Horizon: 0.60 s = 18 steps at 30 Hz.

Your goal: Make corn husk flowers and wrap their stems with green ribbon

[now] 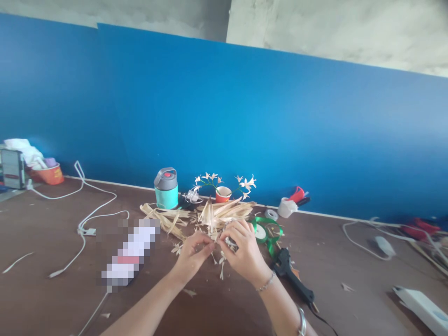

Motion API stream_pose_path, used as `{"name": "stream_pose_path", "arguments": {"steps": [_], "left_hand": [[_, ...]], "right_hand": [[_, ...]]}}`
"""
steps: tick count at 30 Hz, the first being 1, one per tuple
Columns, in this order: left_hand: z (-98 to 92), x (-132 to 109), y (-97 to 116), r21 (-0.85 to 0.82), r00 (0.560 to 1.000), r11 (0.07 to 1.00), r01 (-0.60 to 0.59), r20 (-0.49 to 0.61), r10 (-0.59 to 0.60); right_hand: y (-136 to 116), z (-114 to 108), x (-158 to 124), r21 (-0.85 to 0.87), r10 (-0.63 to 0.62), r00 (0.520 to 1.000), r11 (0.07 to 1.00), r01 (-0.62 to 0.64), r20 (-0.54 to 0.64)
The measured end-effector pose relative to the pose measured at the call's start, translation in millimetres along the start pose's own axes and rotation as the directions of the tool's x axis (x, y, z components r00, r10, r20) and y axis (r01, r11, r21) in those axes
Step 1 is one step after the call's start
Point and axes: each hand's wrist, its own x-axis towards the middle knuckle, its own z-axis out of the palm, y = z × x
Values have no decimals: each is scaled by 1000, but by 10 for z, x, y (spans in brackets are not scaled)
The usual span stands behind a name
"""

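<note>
— At a brown tabletop (224, 310) below a blue partition (210, 102), what are the hands doing?

— The left hand (194, 254) and the right hand (243, 242) nearly meet at the centre, fingers bent in a pinching shape. A small pale piece (216, 237) shows between their fingertips.

— Is either grip closed on it?

— I cannot tell; the piece is too small and the fingertips blur into it.

— Where does it sit among the other things?

— Just in front of a heap of dry, straw-coloured strips (224, 212). A second bundle of strips (168, 219) spreads to the left, and a pale flower-like scrap (221, 269) lies on the table below the hands.

— And behind the heap?

— An orange-red cup (223, 198) with pale flowers (248, 183) on green stems arching out to both sides. Left of it stands a turquoise jar (167, 199) with a grey lid.

— What lies to the right?

— Near the right hand, a spool (259, 232) with loops of green ribbon (273, 247); nearer the viewer, a black glue gun (296, 280), lying at a slant. Farther back are a roll of tape (271, 214) and a white container (287, 208).

— On the left?

— A long object (131, 256), blurred into squares.
</note>
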Motion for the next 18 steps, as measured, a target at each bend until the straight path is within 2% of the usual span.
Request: {"name": "stream_pose_path", "arguments": {"steps": [18], "left_hand": [[2, 1, -6, -14, 1000, 1000, -2, 8, 3]], "right_hand": [[-3, 1, -2, -5, -2, 1000, 1000, 2, -3]]}}
